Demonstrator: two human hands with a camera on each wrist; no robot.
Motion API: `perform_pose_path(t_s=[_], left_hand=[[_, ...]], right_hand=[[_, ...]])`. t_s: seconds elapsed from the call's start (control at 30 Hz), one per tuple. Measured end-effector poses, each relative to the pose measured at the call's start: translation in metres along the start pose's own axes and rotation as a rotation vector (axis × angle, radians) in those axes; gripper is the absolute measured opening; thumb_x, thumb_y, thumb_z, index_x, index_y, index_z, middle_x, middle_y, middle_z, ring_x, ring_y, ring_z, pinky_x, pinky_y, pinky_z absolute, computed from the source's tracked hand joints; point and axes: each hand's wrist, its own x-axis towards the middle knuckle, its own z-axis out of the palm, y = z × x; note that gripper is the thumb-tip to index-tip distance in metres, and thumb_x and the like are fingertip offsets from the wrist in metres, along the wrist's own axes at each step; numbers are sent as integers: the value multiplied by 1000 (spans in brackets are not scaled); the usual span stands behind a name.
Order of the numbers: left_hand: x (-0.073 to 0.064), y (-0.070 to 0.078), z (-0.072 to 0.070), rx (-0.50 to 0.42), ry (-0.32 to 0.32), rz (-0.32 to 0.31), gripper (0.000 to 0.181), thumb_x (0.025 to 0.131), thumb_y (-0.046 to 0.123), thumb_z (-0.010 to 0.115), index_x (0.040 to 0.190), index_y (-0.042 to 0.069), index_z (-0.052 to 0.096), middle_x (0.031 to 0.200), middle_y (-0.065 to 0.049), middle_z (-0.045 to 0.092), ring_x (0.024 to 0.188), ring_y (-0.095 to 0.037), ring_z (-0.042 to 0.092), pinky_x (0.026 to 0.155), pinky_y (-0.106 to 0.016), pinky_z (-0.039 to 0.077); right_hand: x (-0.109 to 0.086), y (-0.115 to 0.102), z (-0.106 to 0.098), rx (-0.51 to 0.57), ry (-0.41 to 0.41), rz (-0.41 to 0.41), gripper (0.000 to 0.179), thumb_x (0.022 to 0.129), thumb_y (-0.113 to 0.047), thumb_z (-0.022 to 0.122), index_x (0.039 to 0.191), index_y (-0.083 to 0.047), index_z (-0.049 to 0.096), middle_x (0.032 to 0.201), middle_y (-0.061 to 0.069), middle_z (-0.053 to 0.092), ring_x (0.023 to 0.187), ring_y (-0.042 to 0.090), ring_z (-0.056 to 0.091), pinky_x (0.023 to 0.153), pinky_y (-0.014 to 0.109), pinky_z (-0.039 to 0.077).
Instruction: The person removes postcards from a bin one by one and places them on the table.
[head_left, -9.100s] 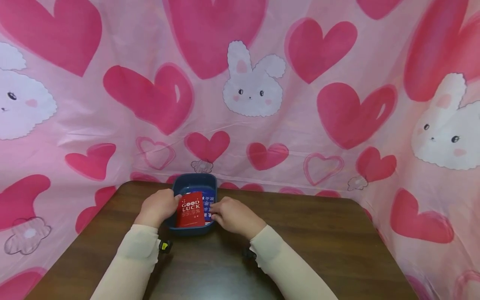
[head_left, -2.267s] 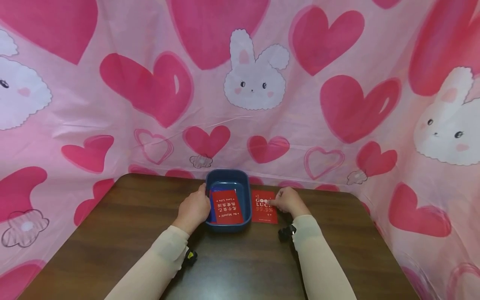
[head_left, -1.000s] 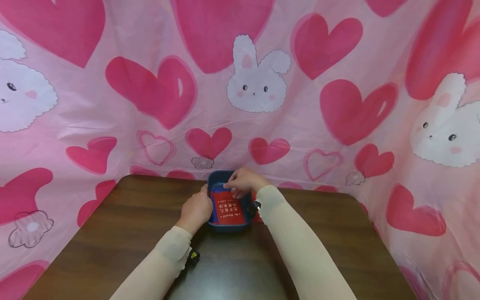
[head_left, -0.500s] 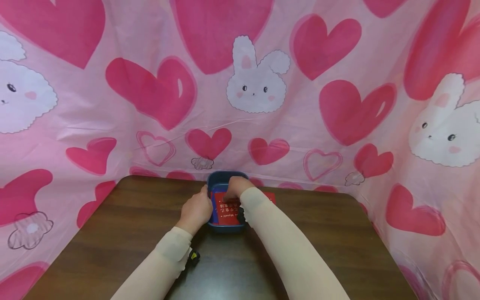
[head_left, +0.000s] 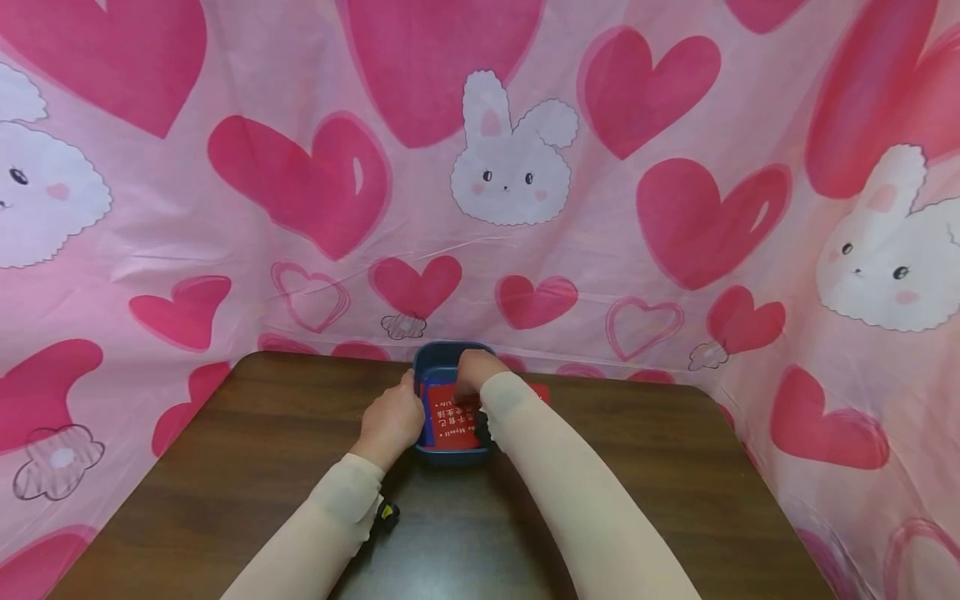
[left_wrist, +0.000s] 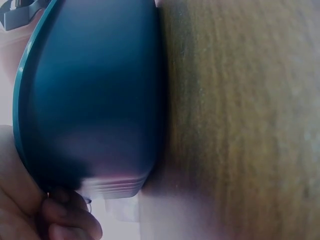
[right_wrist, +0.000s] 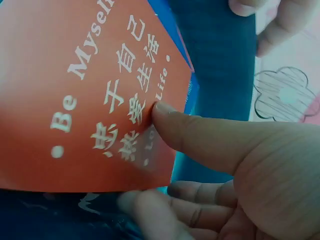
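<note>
The left hand (head_left: 393,419) is gripping a blue bin (head_left: 452,457); inside it, the right hand (head_left: 477,373) is touching a red card (head_left: 452,429), whether pinching I cannot tell. A second red card (head_left: 542,392) is lying beside the bin on a brown table (head_left: 300,425), pink cloth (head_left: 420,200) hanging behind. The right hand is no longer touching that one.

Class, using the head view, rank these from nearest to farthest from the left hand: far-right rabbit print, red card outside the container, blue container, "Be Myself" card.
1. Blue container: gripped by the left hand.
2. "Be Myself" card: inside the container.
3. Red card outside the container: on its right.
4. Rabbit print: upper far right.
</note>
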Motion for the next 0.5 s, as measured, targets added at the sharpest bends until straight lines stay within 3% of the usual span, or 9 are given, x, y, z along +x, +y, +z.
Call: perform_pose_path(t_s=[0.03,0.13,0.23,0.27,0.37,0.5], left_hand=[[0,0,0,0,5,3,65,115,27,56,172,1,41,146,-28,73,117,-45,79,100,-72,64],[-1,1,0,-3,17,7,64,114,26,57,171,1,42,144,-28,74,114,-45,79,98,-71,64],[-1,1,1,2,22,9,66,113,26,59,171,1,42,142,-28,74,112,-45,79,96,-70,65],[-1,1,1,5,22,9,66,113,26,59,171,1,42,142,-28,74,110,-44,79,95,-69,65],[0,1,1,9,18,7,67,113,27,60,171,1,42,142,-28,74,107,-42,79,93,-67,67],[0,1,1,17,20,7,65,113,26,58,172,1,42,141,-28,75,106,-42,80,92,-66,67]], right_hand=[[1,2,-1,15,-7,2,38,86,-30,100,106,-4,81,91,7,78,75,23,72,75,38,68],[34,16,7,12,-16,-3,33,83,-30,101,97,-7,81,84,4,76,69,21,70,63,35,64],[65,33,11,1,-1,-47,30,80,-33,101,86,-12,81,79,1,76,68,20,69,60,34,60],[66,34,9,10,17,-62,28,80,-32,100,84,-12,81,80,2,77,70,21,71,61,36,61],[48,34,-5,60,71,-109,29,82,-31,98,78,-12,76,78,3,75,70,22,70,64,36,61],[-5,27,-32,210,127,-137,33,91,-24,93,74,-10,68,75,5,71,71,20,65,66,33,56]])
